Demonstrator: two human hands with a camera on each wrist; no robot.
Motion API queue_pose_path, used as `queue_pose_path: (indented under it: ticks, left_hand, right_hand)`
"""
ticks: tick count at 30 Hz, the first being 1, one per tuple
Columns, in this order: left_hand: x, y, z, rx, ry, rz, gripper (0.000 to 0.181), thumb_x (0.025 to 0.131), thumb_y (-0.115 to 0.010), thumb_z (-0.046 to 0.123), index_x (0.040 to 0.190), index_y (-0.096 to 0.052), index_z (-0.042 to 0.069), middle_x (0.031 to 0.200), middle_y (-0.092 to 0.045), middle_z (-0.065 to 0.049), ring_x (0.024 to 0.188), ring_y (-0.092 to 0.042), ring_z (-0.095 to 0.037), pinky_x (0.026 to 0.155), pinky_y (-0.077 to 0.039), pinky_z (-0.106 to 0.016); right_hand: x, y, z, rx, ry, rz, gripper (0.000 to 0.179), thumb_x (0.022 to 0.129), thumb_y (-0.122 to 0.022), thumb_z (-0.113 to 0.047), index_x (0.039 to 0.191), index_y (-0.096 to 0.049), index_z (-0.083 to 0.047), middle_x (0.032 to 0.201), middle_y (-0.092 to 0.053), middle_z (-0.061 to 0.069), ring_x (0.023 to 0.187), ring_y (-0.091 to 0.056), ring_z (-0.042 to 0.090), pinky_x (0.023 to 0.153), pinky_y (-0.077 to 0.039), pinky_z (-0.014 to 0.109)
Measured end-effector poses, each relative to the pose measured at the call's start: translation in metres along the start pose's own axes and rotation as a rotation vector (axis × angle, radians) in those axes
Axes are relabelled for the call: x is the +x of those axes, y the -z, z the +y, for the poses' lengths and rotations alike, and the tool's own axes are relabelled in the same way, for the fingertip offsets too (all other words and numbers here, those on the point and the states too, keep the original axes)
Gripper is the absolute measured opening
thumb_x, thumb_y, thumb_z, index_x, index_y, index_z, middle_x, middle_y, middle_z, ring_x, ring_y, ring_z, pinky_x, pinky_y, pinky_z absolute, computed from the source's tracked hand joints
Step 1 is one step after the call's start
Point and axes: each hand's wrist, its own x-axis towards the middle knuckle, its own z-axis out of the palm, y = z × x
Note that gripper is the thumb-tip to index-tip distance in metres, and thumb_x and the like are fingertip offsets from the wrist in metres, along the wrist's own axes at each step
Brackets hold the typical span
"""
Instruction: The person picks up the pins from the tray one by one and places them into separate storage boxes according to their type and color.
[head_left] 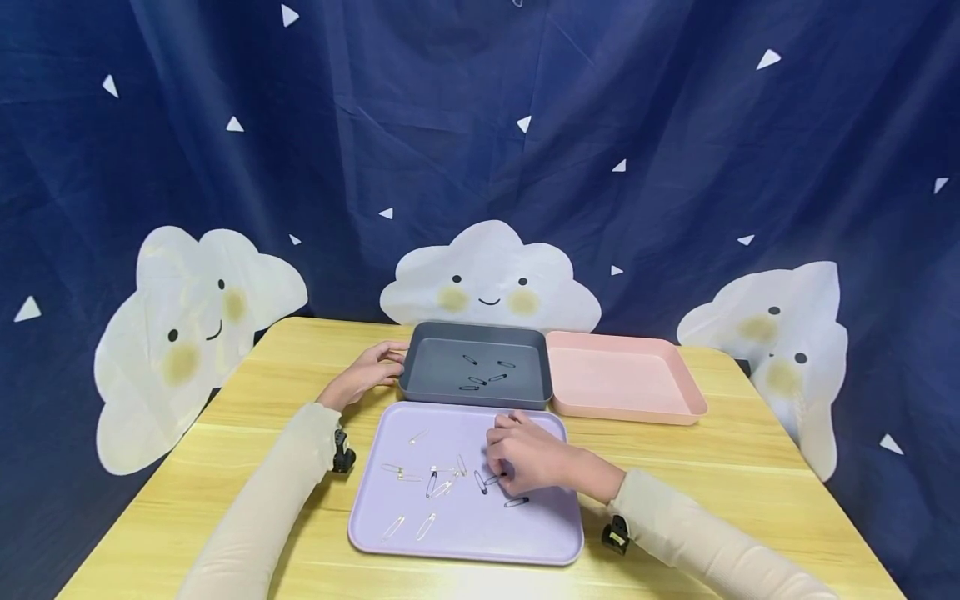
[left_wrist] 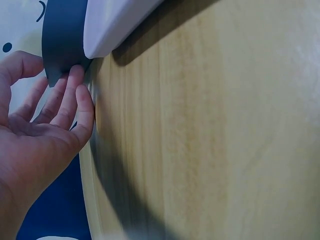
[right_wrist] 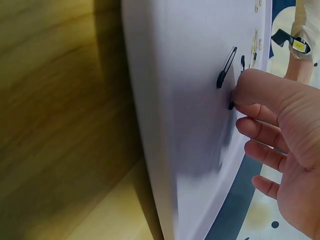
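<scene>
Against the near end of the dark grey tray [head_left: 417, 397], at its left wall, my left hand [head_left: 367, 371] rests with loosely bent fingers; in the left wrist view the thumb is right at the rim. My right hand [head_left: 528, 454] is over the lilac tray [head_left: 465, 546] and pinches a black safety pin [right_wrist: 231, 105] between thumb and index finger, which hide most of it. Another black safety pin [right_wrist: 227, 67] lies beside the fingertips, and one more black safety pin [head_left: 516, 502] lies just nearer me. Gold safety pins [head_left: 426, 526] are scattered over the tray's left half.
Several black safety pins [head_left: 477, 381] lie inside the dark grey tray. A pink tray [head_left: 626, 375] stands to its right, touching it. The lilac tray sits in front of both on the wooden table [head_left: 750, 500]. A dark blue curtain [head_left: 450, 125] hangs behind the table.
</scene>
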Motion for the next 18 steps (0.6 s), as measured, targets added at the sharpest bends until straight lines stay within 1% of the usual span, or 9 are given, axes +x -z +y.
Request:
queue_pose_path:
  ticks: [10,18]
  left_hand:
    - [0.0013,0.0010,-0.0028,0.009,-0.008,0.002,0.058,0.098,-0.056,0.003,0.154,-0.041,0.005,0.144,-0.050,-0.027,0.126,-0.056,-0.035,0.090,-0.054,-0.030]
    - [0.0024,0.0006,-0.0033,0.008,0.000,0.002,0.059,0.097,-0.056,0.002,0.154,-0.041,0.006,0.144,-0.050,-0.027,0.126,-0.057,-0.035,0.090,-0.054,-0.029]
  right_hand:
    - [0.0027,-0.0027,-0.0007,-0.033,-0.016,-0.026,0.018,0.069,-0.081,-0.021,0.070,-0.064,-0.026,0.079,-0.054,-0.014,0.087,-0.043,0.008,0.082,-0.032,0.027]
    - [0.0046,-0.0015,-0.0022,-0.073,-0.005,-0.040,0.020,0.068,-0.081,-0.023,0.066,-0.062,-0.027,0.077,-0.051,-0.017,0.086,-0.043,0.007,0.083,-0.033,0.028]
